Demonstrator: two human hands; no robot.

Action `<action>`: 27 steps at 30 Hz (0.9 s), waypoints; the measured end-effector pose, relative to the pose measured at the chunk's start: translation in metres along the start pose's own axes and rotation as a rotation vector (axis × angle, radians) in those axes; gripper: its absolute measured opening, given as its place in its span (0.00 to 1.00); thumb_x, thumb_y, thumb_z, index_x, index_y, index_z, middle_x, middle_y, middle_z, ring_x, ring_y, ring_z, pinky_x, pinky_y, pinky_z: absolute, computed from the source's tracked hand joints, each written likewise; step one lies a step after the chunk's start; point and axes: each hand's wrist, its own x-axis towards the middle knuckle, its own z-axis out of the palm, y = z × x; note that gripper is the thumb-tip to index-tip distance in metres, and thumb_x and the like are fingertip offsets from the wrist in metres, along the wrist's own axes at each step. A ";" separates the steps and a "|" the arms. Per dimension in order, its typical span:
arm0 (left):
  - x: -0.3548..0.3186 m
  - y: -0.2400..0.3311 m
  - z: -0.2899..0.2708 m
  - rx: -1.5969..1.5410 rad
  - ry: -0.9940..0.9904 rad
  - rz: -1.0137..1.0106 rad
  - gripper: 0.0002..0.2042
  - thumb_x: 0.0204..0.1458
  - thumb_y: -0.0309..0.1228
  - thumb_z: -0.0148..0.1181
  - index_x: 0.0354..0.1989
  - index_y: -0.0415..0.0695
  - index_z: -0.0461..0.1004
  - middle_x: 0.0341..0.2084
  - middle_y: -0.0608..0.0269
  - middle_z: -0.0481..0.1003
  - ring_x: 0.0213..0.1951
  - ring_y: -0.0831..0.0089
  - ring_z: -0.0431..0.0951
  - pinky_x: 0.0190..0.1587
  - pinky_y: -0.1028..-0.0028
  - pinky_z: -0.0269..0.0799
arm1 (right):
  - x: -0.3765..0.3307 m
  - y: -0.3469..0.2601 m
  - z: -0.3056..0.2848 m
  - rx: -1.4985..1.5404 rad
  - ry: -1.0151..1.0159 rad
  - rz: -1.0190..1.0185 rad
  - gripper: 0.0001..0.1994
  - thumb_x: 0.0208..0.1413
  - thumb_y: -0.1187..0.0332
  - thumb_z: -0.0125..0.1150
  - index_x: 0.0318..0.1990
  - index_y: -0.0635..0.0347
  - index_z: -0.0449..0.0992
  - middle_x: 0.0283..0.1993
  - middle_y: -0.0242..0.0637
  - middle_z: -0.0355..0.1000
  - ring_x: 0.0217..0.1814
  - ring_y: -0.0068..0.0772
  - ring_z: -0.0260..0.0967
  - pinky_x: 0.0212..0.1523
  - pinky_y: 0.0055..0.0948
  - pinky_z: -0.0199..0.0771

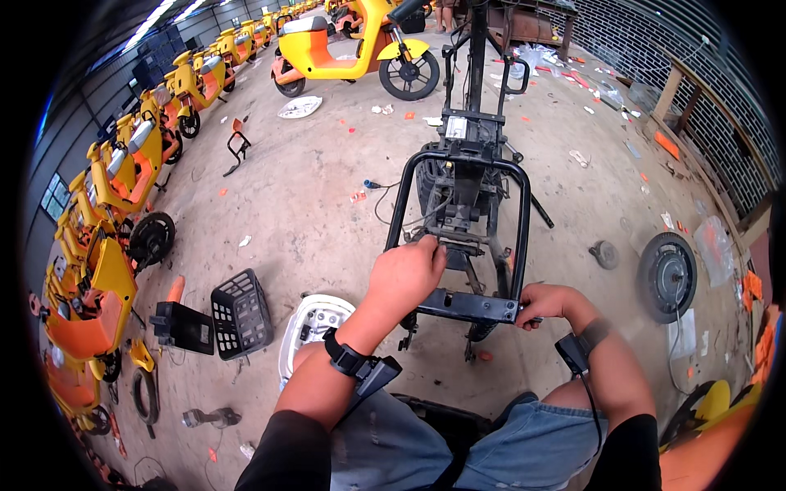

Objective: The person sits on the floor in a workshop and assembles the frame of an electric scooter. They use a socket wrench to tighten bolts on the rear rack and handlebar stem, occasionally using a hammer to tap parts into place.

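the scene is bright and evenly lit, with soft daylight spread across the pale grey concrete floor [311, 188]. long white ceiling strip lights [160, 15] glow at the top left, blown out to pure white. shadows are faint and short (the stripped black metal scooter frame [458, 204] casts only a weak smudge beneath itself). the fisheye lens bends straight lines hard toward the rim: the row of yellow and orange scooters [123, 172] curves along the left edge, and the grey brick wall [704, 98] bows on the right. a black vignette rings the picture. the centre is sharp; the edges turn soft and smeared.
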 end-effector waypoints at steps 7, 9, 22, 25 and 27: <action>-0.001 -0.001 0.001 -0.004 0.021 0.014 0.14 0.61 0.41 0.55 0.30 0.44 0.75 0.19 0.49 0.77 0.26 0.47 0.79 0.31 0.51 0.75 | -0.007 -0.014 0.006 -0.017 0.063 0.144 0.13 0.58 0.60 0.68 0.38 0.61 0.76 0.27 0.30 0.73 0.25 0.23 0.73 0.22 0.23 0.64; 0.000 0.000 0.001 -0.008 0.023 0.018 0.14 0.61 0.41 0.55 0.30 0.44 0.75 0.19 0.49 0.77 0.26 0.47 0.79 0.31 0.51 0.75 | -0.005 -0.010 0.002 -0.004 -0.018 0.125 0.14 0.58 0.59 0.68 0.36 0.61 0.77 0.26 0.29 0.72 0.23 0.22 0.70 0.19 0.23 0.60; 0.001 -0.001 0.002 0.004 0.015 0.012 0.14 0.60 0.41 0.56 0.30 0.44 0.75 0.19 0.49 0.77 0.26 0.47 0.79 0.30 0.51 0.74 | 0.008 0.004 0.009 -0.109 0.080 -0.011 0.15 0.57 0.60 0.67 0.30 0.66 0.76 0.22 0.33 0.73 0.29 0.31 0.81 0.25 0.30 0.73; 0.001 -0.002 0.003 0.006 0.003 0.001 0.14 0.60 0.41 0.56 0.30 0.43 0.75 0.19 0.49 0.77 0.26 0.47 0.79 0.30 0.52 0.74 | 0.002 -0.005 0.018 0.128 0.102 0.045 0.13 0.57 0.62 0.67 0.31 0.65 0.76 0.23 0.36 0.75 0.34 0.33 0.83 0.24 0.29 0.73; 0.000 -0.002 0.002 0.009 -0.002 -0.008 0.14 0.61 0.41 0.56 0.30 0.43 0.75 0.19 0.49 0.77 0.26 0.47 0.79 0.30 0.52 0.74 | -0.003 -0.020 0.018 0.028 0.083 0.093 0.13 0.56 0.63 0.67 0.31 0.64 0.75 0.21 0.34 0.73 0.29 0.30 0.80 0.22 0.27 0.69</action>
